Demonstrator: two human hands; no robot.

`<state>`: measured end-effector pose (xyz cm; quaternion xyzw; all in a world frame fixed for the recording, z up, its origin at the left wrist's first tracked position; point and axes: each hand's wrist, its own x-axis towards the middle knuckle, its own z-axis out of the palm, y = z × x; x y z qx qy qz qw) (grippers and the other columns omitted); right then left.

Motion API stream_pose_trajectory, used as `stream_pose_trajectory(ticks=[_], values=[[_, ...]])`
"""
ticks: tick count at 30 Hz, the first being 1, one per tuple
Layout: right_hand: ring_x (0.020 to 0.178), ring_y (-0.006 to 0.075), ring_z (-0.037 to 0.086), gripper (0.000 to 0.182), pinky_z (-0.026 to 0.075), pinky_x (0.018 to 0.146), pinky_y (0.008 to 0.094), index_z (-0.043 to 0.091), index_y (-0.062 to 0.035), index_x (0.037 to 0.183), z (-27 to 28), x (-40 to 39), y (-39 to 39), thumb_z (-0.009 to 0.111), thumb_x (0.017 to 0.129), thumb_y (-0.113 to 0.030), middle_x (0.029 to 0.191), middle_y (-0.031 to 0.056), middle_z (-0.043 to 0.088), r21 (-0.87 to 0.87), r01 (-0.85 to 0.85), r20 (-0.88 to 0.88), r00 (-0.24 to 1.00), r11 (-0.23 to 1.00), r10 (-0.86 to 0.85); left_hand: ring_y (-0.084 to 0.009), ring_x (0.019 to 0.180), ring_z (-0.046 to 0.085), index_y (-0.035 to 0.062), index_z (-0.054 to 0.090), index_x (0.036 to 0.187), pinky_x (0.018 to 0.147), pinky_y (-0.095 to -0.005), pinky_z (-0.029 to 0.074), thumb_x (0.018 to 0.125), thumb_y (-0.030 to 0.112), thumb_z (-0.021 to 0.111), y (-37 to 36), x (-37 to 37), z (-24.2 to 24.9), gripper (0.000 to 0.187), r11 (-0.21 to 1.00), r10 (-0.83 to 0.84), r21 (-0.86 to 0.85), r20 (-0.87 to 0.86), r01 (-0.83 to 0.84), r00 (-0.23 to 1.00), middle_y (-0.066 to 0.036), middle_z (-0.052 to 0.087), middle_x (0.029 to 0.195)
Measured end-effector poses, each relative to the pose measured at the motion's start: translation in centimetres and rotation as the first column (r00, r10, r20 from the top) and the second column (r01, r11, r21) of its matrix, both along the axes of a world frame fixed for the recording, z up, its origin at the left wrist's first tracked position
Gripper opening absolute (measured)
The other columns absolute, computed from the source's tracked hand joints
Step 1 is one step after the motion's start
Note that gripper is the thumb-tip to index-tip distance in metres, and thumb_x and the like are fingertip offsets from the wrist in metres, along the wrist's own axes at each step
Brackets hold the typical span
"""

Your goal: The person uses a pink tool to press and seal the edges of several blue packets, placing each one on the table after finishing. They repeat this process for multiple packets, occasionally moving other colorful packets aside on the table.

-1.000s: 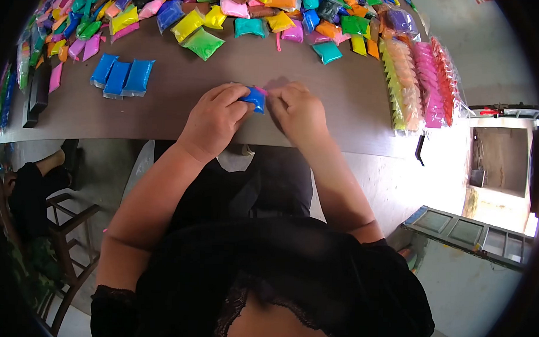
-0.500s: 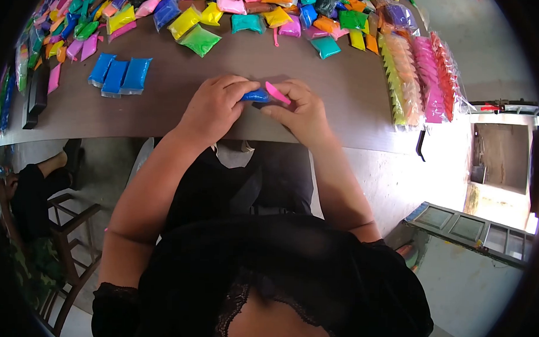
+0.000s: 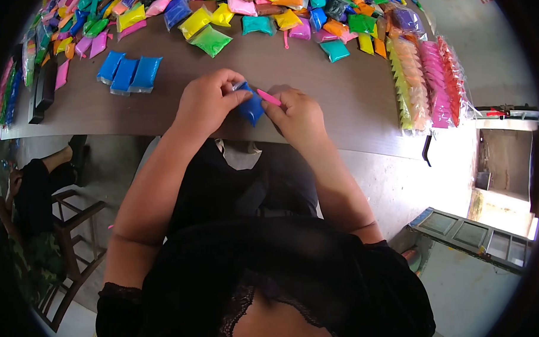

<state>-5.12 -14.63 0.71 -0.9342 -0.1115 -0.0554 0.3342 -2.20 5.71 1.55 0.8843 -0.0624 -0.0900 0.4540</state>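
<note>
A small clear packet of blue clay (image 3: 251, 110) hangs between my hands, close to the table's front edge. My left hand (image 3: 209, 98) pinches it near its upper end, thumb across the front. In my right hand (image 3: 298, 113) is a pink plastic stick (image 3: 268, 97), gripped between thumb and fingers, its tip pointing left at the packet. To the left on the table lie several blue packets (image 3: 124, 74) side by side, slightly overlapping.
Along the back of the brown table (image 3: 164, 114) spreads a heap of colourful packets, with a green packet (image 3: 211, 41) nearest me. Strips of packets (image 3: 435, 85) lie at the right. A black object (image 3: 42, 94) stands left. Another person sits by a wooden chair (image 3: 77, 245).
The blue packet has turned from lying sideways to hanging downward, showing its broad face. My left hand has shifted slightly left, and the pink stick now points more to the left.
</note>
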Motion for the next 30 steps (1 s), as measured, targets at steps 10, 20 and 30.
stream_pose_trajectory(ticks=[10, 20, 30], values=[[0.071, 0.0287, 0.062, 0.024, 0.049, 0.066, 0.0369, 0.068, -0.0033, 0.099, 0.9, 0.6, -1.0, 0.073, 0.084, -0.021, 0.082, 0.0107, 0.065, 0.288, 0.173, -0.361, 0.931, 0.942, -0.06, -0.0295, 0.104, 0.058, 0.0035, 0.064, 0.113, 0.089, -0.0412, 0.049, 0.076, 0.013, 0.074, -1.4, -4.2, -1.5, 0.039, 0.941, -0.286, 0.327, 0.628, 0.089, 0.724, -0.01, 0.06, 0.11], [0.078, 0.0288, 0.062, 0.012, 0.051, 0.069, 0.0378, 0.07, -0.0078, 0.097, -0.6, 0.9, -0.4, 0.068, 0.087, -0.014, 0.086, 0.0095, 0.065, 0.191, -0.13, 0.172, 0.98, 0.973, 0.097, -0.0276, 0.113, 0.057, 0.0003, 0.063, 0.111, 0.096, -0.0375, 0.05, 0.073, 0.006, 0.073, -0.4, -4.7, -2.1, 0.04, 0.921, -0.365, 0.355, 0.652, 0.159, 0.664, -0.01, 0.057, 0.12], [0.077, 0.0144, 0.063, 0.025, 0.05, 0.067, 0.0301, 0.069, -0.005, 0.107, -0.2, 3.6, -2.4, 0.073, 0.083, -0.007, 0.09, 0.0048, 0.068, 0.317, 0.059, -0.136, 0.991, 0.947, -0.017, -0.0348, 0.098, 0.058, 0.0045, 0.059, 0.113, 0.082, -0.0429, 0.05, 0.074, 0.01, 0.077, -1.2, -2.9, -0.8, 0.044, 0.95, -0.273, 0.294, 0.606, 0.109, 0.747, -0.012, 0.056, 0.107]])
